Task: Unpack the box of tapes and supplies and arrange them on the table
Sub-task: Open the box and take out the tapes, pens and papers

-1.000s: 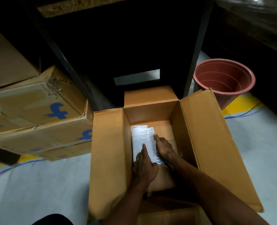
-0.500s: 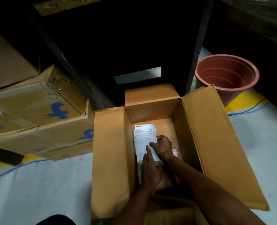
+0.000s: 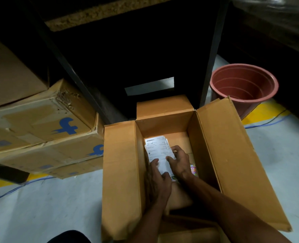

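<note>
A plain corrugated box (image 3: 215,155) is seen standing open on a smooth pale floor (image 3: 40,207), its four flaps folded outward and its walls flat and matte. On its bottom a thin stack of white printed papers (image 3: 155,149) is laid flat, lettered "amazon.in" at the top. The left hand (image 3: 158,181) is pressed on the near end of the papers, fingers stretched out almost flat and close together, thumb set on the sheet. The right hand (image 3: 178,160) is curled over the right edge of the papers, fingers bent and narrow, the top sheet pinched between fingertips and thumb. A small glossy, colourful packet (image 3: 194,170) is glimpsed just beside the right wrist; its kind cannot be told. The papers are kept along the left wall, with bare cardboard left open toward the far and right walls. Worn, taped cartons (image 3: 40,123) are stacked to the left, and a round ribbed reddish bucket (image 3: 245,86) is stood beyond the right flap.
</note>
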A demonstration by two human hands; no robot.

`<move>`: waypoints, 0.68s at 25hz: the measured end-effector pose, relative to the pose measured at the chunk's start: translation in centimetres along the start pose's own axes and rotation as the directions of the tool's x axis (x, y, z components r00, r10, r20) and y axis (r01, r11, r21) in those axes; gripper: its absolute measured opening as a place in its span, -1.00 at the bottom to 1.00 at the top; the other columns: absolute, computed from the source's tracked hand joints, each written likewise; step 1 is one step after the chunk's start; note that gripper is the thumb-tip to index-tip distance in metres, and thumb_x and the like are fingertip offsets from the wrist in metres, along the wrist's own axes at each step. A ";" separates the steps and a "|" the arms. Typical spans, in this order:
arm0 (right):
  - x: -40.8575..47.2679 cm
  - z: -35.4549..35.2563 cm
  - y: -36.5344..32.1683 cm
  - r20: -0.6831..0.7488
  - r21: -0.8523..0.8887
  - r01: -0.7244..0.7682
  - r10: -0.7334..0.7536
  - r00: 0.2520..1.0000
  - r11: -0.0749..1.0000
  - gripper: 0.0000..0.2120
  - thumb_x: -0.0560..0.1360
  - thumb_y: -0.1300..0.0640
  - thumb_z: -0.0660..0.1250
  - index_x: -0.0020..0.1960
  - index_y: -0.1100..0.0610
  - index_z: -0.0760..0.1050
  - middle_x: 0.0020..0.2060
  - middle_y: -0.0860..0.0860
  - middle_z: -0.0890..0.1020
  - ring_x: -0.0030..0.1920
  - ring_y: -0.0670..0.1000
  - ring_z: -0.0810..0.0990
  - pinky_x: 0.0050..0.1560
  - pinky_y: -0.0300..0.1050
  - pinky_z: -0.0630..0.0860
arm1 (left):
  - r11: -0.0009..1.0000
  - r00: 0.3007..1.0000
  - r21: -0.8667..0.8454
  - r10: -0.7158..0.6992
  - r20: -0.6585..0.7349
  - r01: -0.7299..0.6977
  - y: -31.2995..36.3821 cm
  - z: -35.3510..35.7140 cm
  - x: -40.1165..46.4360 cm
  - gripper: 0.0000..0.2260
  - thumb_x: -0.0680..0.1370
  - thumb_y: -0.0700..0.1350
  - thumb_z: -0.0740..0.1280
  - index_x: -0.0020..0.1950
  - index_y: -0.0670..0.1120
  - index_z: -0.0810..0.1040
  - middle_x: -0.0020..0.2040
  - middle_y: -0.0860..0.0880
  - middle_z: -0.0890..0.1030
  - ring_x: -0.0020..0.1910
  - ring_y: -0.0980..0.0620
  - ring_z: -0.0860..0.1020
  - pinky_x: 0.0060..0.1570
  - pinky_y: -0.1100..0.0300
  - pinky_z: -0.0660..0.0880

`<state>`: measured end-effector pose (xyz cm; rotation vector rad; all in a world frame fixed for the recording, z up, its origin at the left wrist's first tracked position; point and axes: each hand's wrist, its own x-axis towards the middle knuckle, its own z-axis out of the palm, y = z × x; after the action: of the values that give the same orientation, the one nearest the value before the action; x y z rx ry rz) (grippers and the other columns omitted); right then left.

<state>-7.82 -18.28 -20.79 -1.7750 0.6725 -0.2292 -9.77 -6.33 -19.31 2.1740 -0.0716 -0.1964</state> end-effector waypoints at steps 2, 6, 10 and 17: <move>-0.8 -1.5 -1.4 -0.022 0.022 0.069 -0.068 0.997 0.997 -0.82 0.50 0.15 0.39 0.06 0.06 0.45 -0.03 0.01 0.68 -0.08 -0.02 0.70 -0.23 0.03 0.69 | 0.997 0.996 -0.067 0.032 -0.080 -0.037 1.0 -0.1 0.8 -0.45 0.46 -0.09 0.22 0.46 0.06 0.29 0.43 0.02 0.40 0.40 0.00 0.40 0.30 -0.07 0.49; -1.2 -4.0 -3.9 -0.035 0.072 0.117 -0.114 0.993 0.991 -0.76 0.52 0.08 0.40 0.16 -0.02 0.47 0.05 0.05 0.65 -0.02 -0.01 0.69 -0.29 -0.18 0.66 | 0.971 0.989 -0.231 0.022 -0.148 -0.056 4.8 -0.2 2.3 -0.39 0.51 -0.03 0.22 0.54 0.15 0.10 0.47 0.00 0.28 0.38 0.01 0.39 0.19 -0.02 0.57; -1.7 -6.3 -6.9 -0.052 0.165 0.178 -0.172 0.984 0.970 -0.72 0.54 0.14 0.41 0.22 -0.01 0.47 0.13 0.03 0.66 0.04 0.01 0.71 -0.15 -0.03 0.71 | 0.915 0.983 -0.367 0.123 -0.137 -0.166 7.5 -1.1 3.0 -0.42 0.57 -0.03 0.19 0.58 0.06 0.10 0.53 0.02 0.26 0.39 0.19 0.37 0.19 0.28 0.51; -2.5 -10.0 -11.8 -0.090 0.098 0.400 -0.392 0.916 0.912 -0.46 0.54 0.09 0.31 0.50 0.01 0.30 0.35 -0.12 0.52 0.29 -0.11 0.55 0.17 -0.07 0.60 | 0.831 0.949 -0.464 0.237 -0.207 -0.308 11.0 -3.0 3.1 -0.42 0.52 -0.23 0.29 0.52 0.06 0.27 0.24 0.00 0.59 0.11 0.06 0.60 -0.04 0.27 0.58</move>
<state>-10.83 -23.08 -6.17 -1.7853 0.3307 -0.5962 -5.95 -10.60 -9.03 1.6356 -0.2273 0.0997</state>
